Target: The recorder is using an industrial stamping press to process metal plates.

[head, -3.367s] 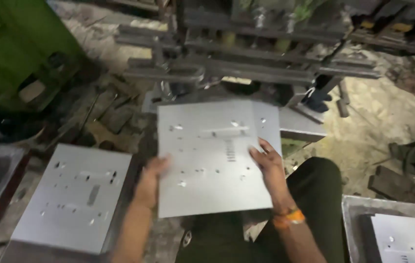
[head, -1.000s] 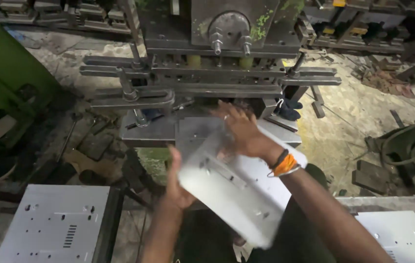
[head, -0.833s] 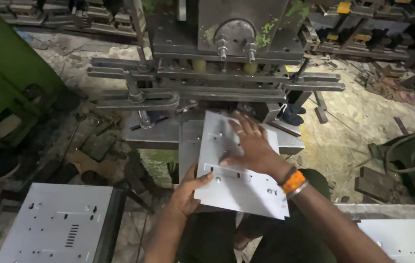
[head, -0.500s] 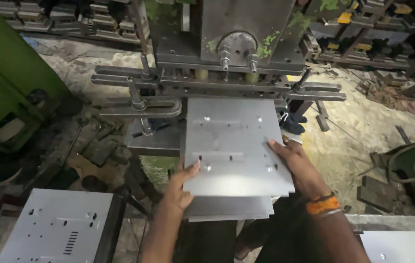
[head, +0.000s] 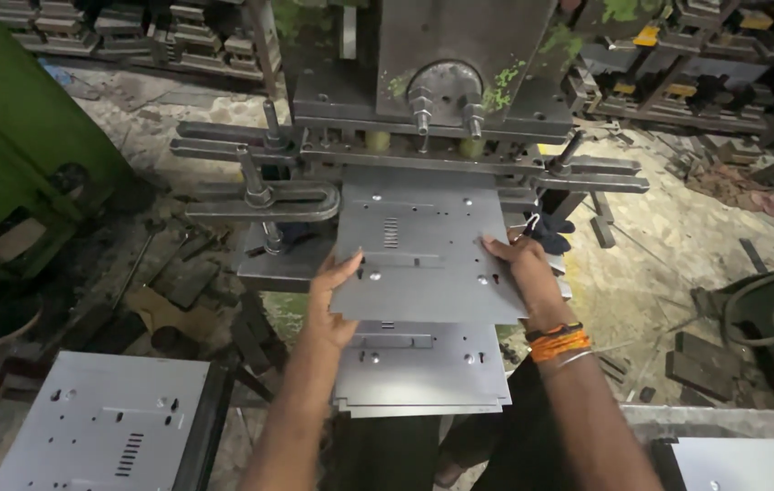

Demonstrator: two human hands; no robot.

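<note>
Scrap-strewn concrete floor point(head: 659, 236) and racks of dark tooling surround a heavy press point(head: 441, 82) in a dim workshop, where a person seated before the machine feeds it a grey metal sheet point(head: 423, 241). The left hand point(head: 334, 295) grips the sheet's near left edge, thumb on top and fingers beneath, while the right hand point(head: 519, 268), an orange band at the wrist, clasps the near right edge in the same way. Held at both sides, the sheet lies level, its far edge already under the press head and its punched slots and holes facing up; the two-handed hold seems meant to keep the thin plate flat and square as it goes in. It rests over a stack of similar sheets point(head: 423, 373), which pokes out toward the person's lap just below it. Long clamp bars point(head: 259, 205) and upright bolts crowd both sides of the opening, leaving a narrow mouth that the sheet's corners must pass. To the left, another pile of punched sheets point(head: 100, 423) waits on a low stand, with a green machine body point(head: 14, 155) beyond it; at the lower right, one more plate point(head: 741, 464) sits in a tray. Loose blocks and offcuts litter the ground near the person's right knee.
</note>
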